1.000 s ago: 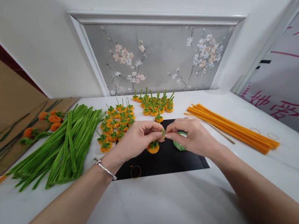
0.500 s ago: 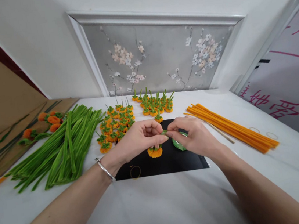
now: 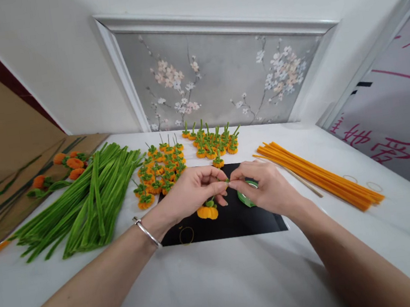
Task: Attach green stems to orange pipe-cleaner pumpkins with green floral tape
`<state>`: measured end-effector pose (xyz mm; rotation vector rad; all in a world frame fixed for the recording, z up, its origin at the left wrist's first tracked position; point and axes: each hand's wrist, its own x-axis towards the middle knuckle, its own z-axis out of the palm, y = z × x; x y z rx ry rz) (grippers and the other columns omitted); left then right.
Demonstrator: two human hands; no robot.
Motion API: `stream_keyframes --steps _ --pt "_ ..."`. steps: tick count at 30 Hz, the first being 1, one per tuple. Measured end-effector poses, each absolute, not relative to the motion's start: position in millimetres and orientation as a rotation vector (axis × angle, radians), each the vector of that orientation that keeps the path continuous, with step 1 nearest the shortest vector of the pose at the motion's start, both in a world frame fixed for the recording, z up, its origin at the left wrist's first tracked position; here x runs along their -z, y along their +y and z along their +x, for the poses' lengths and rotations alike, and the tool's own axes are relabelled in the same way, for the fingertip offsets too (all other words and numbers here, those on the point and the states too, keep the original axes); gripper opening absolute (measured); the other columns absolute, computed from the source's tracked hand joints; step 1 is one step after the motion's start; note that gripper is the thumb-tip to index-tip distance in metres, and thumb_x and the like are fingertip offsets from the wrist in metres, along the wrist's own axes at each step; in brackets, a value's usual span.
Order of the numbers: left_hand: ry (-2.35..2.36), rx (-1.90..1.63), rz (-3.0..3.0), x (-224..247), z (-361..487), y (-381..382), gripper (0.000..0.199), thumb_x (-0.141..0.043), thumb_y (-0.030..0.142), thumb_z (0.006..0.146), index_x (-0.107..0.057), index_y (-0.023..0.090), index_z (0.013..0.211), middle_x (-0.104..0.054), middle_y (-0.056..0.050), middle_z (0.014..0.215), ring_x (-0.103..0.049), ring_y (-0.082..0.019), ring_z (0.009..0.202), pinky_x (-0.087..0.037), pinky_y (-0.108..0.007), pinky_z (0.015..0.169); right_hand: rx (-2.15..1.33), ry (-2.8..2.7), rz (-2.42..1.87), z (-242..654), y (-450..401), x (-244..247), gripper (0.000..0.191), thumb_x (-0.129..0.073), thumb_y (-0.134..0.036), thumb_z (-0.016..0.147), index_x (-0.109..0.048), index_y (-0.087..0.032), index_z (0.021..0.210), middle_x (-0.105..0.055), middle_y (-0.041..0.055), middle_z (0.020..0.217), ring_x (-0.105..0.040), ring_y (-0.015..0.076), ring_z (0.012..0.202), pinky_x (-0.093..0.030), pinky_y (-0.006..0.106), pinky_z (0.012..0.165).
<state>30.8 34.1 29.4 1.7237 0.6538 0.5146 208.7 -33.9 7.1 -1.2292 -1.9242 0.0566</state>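
Both my hands meet over a black mat [image 3: 253, 223]. My left hand [image 3: 191, 191] is closed, with thumb and fingers pinching a thin green piece, mostly hidden by the fingertips. Below these fingers hangs a small orange pipe-cleaner pumpkin [image 3: 207, 212] with green leaves on top, tilted. The fingertips of my right hand [image 3: 260, 181] pinch the same green piece, touching the left thumb. Just behind the right fingers lies a roll of green tape [image 3: 247, 197], partly covered. Beyond the hands stands a single finished pumpkin [image 3: 218, 162] at the mat's far edge.
Green pipe cleaners [image 3: 86, 205] lie heaped at left, near orange flower-like pieces [image 3: 74, 163] on cardboard. Several similar pumpkins [image 3: 154, 173] stand in clusters behind the mat. Orange pipe cleaners [image 3: 318, 173] and a thin stick [image 3: 300, 180] lie at right. A rubber band [image 3: 186, 235] rests on the mat.
The hanging pumpkin has swung slightly left and down and tilted. My left fingers have shifted a little right, closer to the right fingertips, hiding more of the green piece.
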Motion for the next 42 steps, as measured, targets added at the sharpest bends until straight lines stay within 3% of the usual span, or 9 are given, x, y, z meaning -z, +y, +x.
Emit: stream_keyframes --steps 5,12,16,21,23,27,32,37,42 --pt "0.587 -0.482 1.637 -26.9 30.2 33.9 0.022 -0.06 0.026 0.085 -0.054 0.016 0.104 -0.068 0.0 0.069 -0.067 -0.012 0.063 -0.052 -0.024 0.065 -0.064 -1.908 -1.231 208.7 -33.6 -7.8 0.012 -0.059 -0.016 0.085 -0.062 -0.02 0.074 -0.063 -0.0008 0.067 -0.054 0.0121 0.059 -0.04 0.026 0.061" --pt "0.589 -0.479 1.658 -29.6 27.2 37.5 0.026 -0.049 0.042 0.091 -0.055 0.016 0.094 -0.066 -0.001 0.069 -0.059 -0.008 0.056 -0.034 -0.016 0.045 -0.083 -1.921 -1.239 208.7 -33.8 -8.3 0.012 -0.059 -0.016 0.084 -0.062 -0.02 0.074 -0.063 -0.0013 0.067 -0.055 0.0118 0.06 -0.04 0.025 0.062" --pt "0.603 -0.47 1.742 -29.0 29.4 34.9 0.021 -0.071 0.026 0.075 -0.055 0.017 0.084 -0.063 0.003 0.066 -0.06 -0.009 0.061 -0.045 -0.02 0.058 -0.075 -1.953 -1.247 207.3 -33.4 -6.8 0.013 -0.058 -0.014 0.084 -0.062 -0.02 0.074 -0.064 -0.0008 0.068 -0.056 0.0127 0.062 -0.039 0.026 0.062" --pt "0.636 -0.565 1.761 -27.4 31.6 31.7 0.022 -0.072 0.015 0.069 -0.054 0.017 0.082 -0.063 0.003 0.069 -0.063 -0.01 0.067 -0.049 -0.021 0.063 -0.073 -1.923 -1.255 208.0 -32.9 -5.8 0.012 -0.06 -0.015 0.084 -0.062 -0.02 0.073 -0.064 -0.0012 0.067 -0.056 0.0124 0.063 -0.039 0.026 0.063" --pt "0.633 -0.536 1.74 -27.6 31.3 32.5 0.024 -0.071 0.016 0.071 -0.053 0.017 0.088 -0.065 0.002 0.071 -0.064 -0.012 0.068 -0.048 -0.019 0.055 -0.081 -1.903 -1.265 209.9 -32.4 -6.1 0.007 -0.06 -0.017 0.084 -0.065 -0.02 0.081 -0.064 -0.0016 0.068 -0.057 0.0127 0.064 -0.04 0.026 0.064" --pt "0.629 -0.47 1.663 -28.9 30.2 34.5 0.031 -0.069 0.019 0.076 -0.048 0.018 0.099 -0.07 -0.003 0.077 -0.07 -0.02 0.078 -0.048 -0.017 0.047 -0.058 -1.972 -1.235 214.8 -31.2 -5.7 0.023 -0.057 -0.016 0.088 -0.067 -0.024 0.106 -0.065 -0.0008 0.073 -0.058 0.013 0.067 -0.04 0.027 0.068" --pt "0.588 -0.435 1.567 -28.6 27.2 36.5 0.03 -0.066 0.022 0.082 -0.045 0.019 0.103 -0.071 -0.004 0.079 -0.071 -0.019 0.081 -0.052 -0.017 0.056 0.018 -1.992 -1.196 216.9 -30.9 -5.4 0.018 -0.054 -0.018 0.091 -0.072 -0.021 0.091 -0.062 0.0014 0.072 -0.056 0.0131 0.067 -0.04 0.026 0.065" --pt "0.586 -0.421 1.526 -28.0 24.4 40.7 0.026 -0.06 0.038 0.087 -0.051 0.017 0.1 -0.068 -0.009 0.094 -0.07 -0.02 0.089 -0.05 -0.016 0.054 0.067 -1.98 -1.21 216.0 -31.0 -5.5 0.02 -0.053 -0.016 0.091 -0.072 -0.02 0.085 -0.06 0.0018 0.072 -0.056 0.0134 0.068 -0.04 0.027 0.066" --pt "0.698 -0.5 1.809 -24.1 28.7 39.7 0.022 -0.075 0.028 0.071 -0.061 0.014 0.081 -0.065 -0.004 0.082 -0.065 -0.014 0.072 -0.047 -0.02 0.055 0.104 -1.966 -1.237 216.3 -29.1 -2.2 0.018 -0.055 -0.014 0.09 -0.072 -0.019 0.086 -0.062 0.0028 0.073 -0.057 0.0139 0.069 -0.04 0.027 0.066"
